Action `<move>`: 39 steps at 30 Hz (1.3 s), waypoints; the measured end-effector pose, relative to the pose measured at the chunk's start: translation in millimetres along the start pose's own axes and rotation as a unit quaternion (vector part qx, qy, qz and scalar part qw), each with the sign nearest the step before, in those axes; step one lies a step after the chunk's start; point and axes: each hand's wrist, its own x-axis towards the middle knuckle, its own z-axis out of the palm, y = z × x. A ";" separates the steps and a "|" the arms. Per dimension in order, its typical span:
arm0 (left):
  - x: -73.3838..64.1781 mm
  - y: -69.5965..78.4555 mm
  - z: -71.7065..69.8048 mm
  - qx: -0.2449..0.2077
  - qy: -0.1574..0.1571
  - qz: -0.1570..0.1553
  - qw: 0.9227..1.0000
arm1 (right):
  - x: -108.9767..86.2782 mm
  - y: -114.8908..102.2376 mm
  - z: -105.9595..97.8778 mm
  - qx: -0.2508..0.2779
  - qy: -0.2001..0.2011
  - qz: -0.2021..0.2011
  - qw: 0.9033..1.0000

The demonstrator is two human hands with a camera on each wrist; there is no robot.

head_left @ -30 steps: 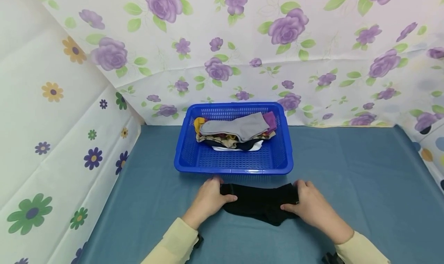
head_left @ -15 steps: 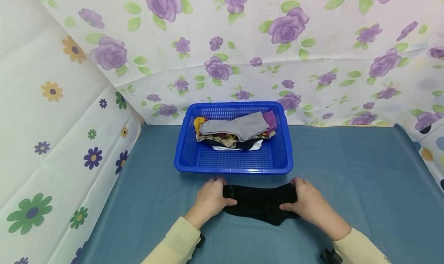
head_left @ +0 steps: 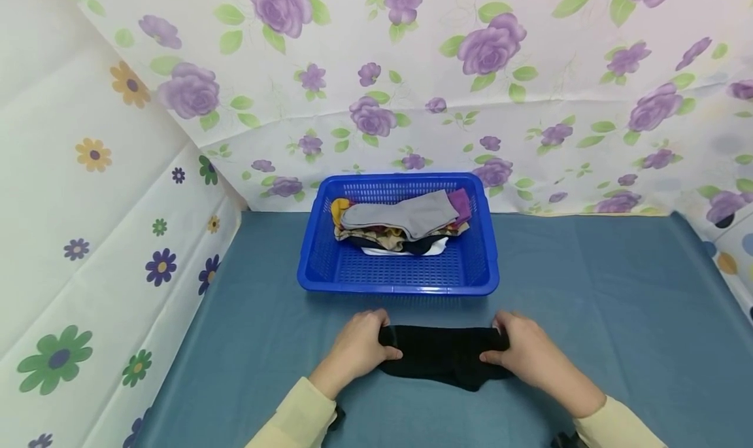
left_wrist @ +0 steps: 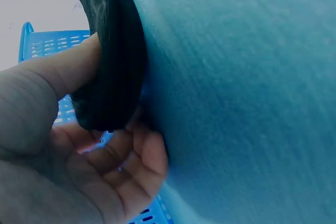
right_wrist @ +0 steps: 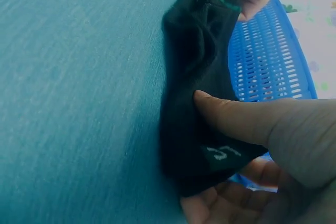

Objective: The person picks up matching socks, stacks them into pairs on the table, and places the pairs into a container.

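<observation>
A black sock (head_left: 438, 353) is stretched sideways between both hands in front of the basket. Its left end is pinched by my left hand (head_left: 360, 344), thumb on the near face and fingers behind. My right hand (head_left: 522, 346) grips the other end the same way. In the right wrist view a small pale mark shows on the sock (right_wrist: 197, 135) close to the right thumb. The left wrist view has the sock (left_wrist: 118, 51) hanging over the left fingers, its edge near the cloth.
Behind the hands stands a blue perforated basket (head_left: 400, 290). Inside it lie several folded socks, a grey sock (head_left: 406, 214) on top and a purple one (head_left: 459, 204) at the right. A blue-grey cloth (head_left: 588, 291) covers the table, with a flowered sheet (head_left: 435, 134) behind.
Both hands have shifted slightly toward the person with the black sock, and its upper edge is now straighter. The basket and its contents stay as they were.
</observation>
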 end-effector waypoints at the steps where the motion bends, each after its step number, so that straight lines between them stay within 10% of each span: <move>1: -0.5 -0.4 -0.7 -0.013 -0.007 0.008 1.000 | -1.4 0.4 -0.5 0.001 0.000 -0.008 1.000; 7: -4.7 -1.0 -7.0 -0.079 -0.031 0.045 0.995 | -10.4 0.9 -7.9 0.020 -0.018 -0.057 0.998; 17: -14.3 7.1 -34.0 -0.143 0.015 0.079 0.987 | -27.4 -13.3 -40.4 0.048 -0.002 -0.109 0.993; 29: -15.8 14.9 -84.5 -0.266 -0.002 0.098 0.959 | -26.7 -27.1 -80.9 0.075 0.002 -0.161 0.984; 39: 12.6 17.1 -134.0 -0.300 0.082 0.118 0.943 | 7.3 -51.5 -126.9 0.071 0.118 -0.218 0.966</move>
